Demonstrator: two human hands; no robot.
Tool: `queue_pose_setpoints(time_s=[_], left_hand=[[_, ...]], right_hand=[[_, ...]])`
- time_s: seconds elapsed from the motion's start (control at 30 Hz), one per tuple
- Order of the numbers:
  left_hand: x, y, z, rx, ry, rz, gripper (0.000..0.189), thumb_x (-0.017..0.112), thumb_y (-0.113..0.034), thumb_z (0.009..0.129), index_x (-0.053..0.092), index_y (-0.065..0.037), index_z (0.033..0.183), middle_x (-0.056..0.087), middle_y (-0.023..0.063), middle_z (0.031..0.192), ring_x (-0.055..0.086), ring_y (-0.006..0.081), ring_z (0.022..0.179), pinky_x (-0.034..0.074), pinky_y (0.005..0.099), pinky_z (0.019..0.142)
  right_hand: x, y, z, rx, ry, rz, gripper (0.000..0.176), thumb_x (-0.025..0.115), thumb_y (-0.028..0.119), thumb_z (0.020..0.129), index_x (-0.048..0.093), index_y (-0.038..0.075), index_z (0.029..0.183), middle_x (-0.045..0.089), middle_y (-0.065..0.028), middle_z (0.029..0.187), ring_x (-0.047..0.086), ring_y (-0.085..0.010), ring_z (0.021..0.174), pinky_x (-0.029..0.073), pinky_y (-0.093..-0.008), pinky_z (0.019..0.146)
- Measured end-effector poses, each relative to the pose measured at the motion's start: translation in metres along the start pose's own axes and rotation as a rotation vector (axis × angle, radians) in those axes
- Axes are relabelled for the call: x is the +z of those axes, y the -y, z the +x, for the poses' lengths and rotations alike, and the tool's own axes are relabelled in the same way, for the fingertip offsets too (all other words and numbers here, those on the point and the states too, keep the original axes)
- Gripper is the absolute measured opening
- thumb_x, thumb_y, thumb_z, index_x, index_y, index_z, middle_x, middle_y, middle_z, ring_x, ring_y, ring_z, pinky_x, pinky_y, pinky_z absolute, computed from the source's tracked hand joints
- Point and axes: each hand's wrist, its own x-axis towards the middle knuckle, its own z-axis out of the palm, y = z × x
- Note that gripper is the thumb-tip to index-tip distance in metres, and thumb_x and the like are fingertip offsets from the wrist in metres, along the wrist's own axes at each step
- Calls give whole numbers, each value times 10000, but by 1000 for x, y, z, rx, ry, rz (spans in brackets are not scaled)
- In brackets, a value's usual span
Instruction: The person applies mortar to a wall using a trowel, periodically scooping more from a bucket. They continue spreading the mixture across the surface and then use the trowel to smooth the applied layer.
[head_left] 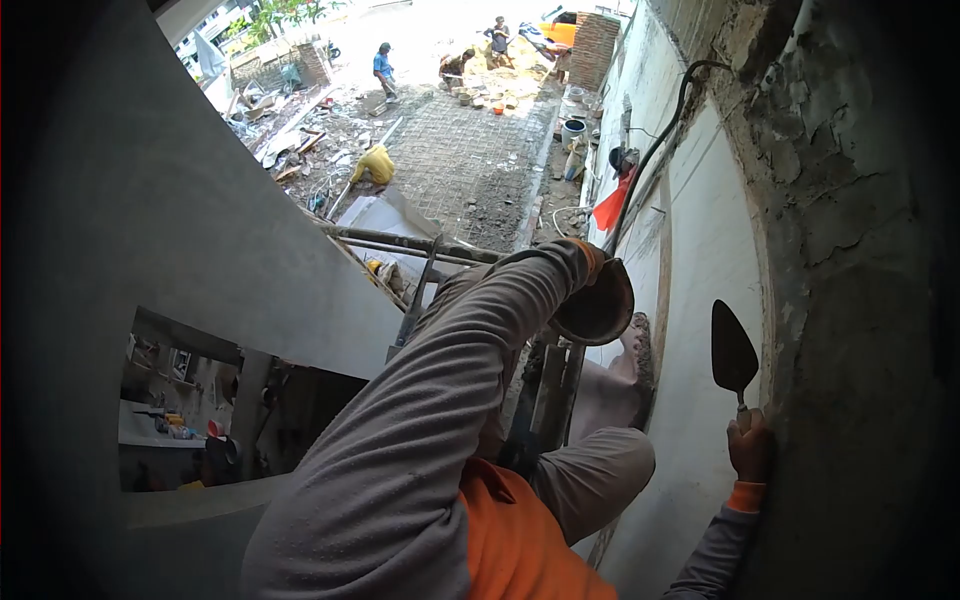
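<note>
On the right, my right hand [750, 447] is closed around the handle of a pointed trowel [733, 348]. The dark blade points upward, in front of the pale wall [700, 270] and beside the rough grey wall edge. My left arm in its grey sleeve reaches forward across the middle. Beyond the orange cuff, my left hand [598, 258] is at the rim of a dark round bowl [597, 308] and seems to grip it. Its fingers are mostly hidden. What the bowl contains is too dark to make out.
Scaffold poles [400, 243] cross below me. A black cable [655, 140] runs along the wall above a red cloth [612, 205]. Far below are a paved yard [450, 160], rubble [290, 140], a bucket [572, 132] and several people. A wall opening [190, 410] shows shelves at left.
</note>
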Motion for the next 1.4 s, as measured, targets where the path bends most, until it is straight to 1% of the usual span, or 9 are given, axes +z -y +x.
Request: queue_pose_setpoints(time_s=[0.13, 0.3, 0.43, 0.53, 0.63, 0.83, 0.87, 1.0, 1.4], left_hand=[[-9, -13, 4, 50, -14, 31, 313, 638, -150, 721, 715, -110, 1021, 695, 158, 996, 673, 318, 907, 528, 418, 772], [-20, -33, -34, -85, -157, 91, 266, 626, -114, 734, 707, -84, 986, 698, 149, 964, 678, 311, 892, 531, 413, 755], [-7, -6, -25, -137, -39, 18, 207, 597, -126, 788, 679, -65, 968, 696, 146, 960, 680, 319, 897, 531, 423, 763], [28, 17, -4, -242, -365, -46, 241, 566, -176, 835, 643, -67, 1035, 691, 153, 1000, 670, 346, 935, 522, 429, 797], [39, 33, 6, -271, -390, -100, 303, 527, -189, 868, 590, -63, 1136, 685, 161, 1017, 656, 359, 978, 515, 429, 824], [19, 39, -19, -378, -364, -273, 417, 501, -365, 933, 548, -51, 1203, 649, 178, 1135, 600, 363, 1106, 468, 429, 935], [23, 42, -7, -429, -346, -350, 561, 490, -497, 926, 547, -31, 1232, 606, 204, 1218, 563, 367, 1163, 426, 429, 993], [14, 35, -2, -543, -398, -641, 724, 478, -586, 899, 564, 58, 1219, 566, 281, 1238, 556, 389, 1165, 415, 432, 1009], [52, 102, 51, -646, -316, -774, 863, 493, -699, 833, 580, 81, 1190, 569, 294, 1222, 539, 391, 1186, 428, 414, 997]], right_hand=[[6, -2, 4, 9, -1, -102, 268, 664, 218, 765, 543, 3, 869, 624, -245, 847, 613, -445, 814, 492, -500, 690], [13, -8, 5, -12, 32, -161, 268, 661, 225, 788, 537, 13, 894, 627, -239, 872, 611, -438, 840, 487, -505, 702], [17, -10, 6, -31, 13, -213, 250, 655, 215, 807, 535, 15, 897, 622, -243, 859, 608, -431, 848, 483, -506, 705], [23, -14, 8, -36, 4, -223, 249, 656, 215, 806, 535, 16, 894, 621, -241, 855, 609, -428, 837, 482, -504, 699], [24, -17, 8, -34, -5, -220, 249, 653, 219, 807, 536, 18, 895, 621, -237, 852, 610, -425, 828, 482, -501, 693], [23, -15, 7, -35, 2, -209, 246, 651, 214, 804, 536, 20, 901, 618, -236, 849, 608, -427, 824, 483, -497, 690], [22, -14, 7, -31, 6, -206, 245, 651, 213, 804, 536, 20, 901, 617, -236, 851, 607, -428, 824, 483, -497, 690], [19, -10, 8, -25, 16, -193, 242, 650, 209, 801, 535, 19, 898, 617, -236, 862, 604, -430, 826, 482, -498, 691], [16, 0, 11, 70, 28, -136, 221, 652, 177, 765, 542, 16, 868, 611, -235, 853, 600, -435, 832, 475, -500, 689]])
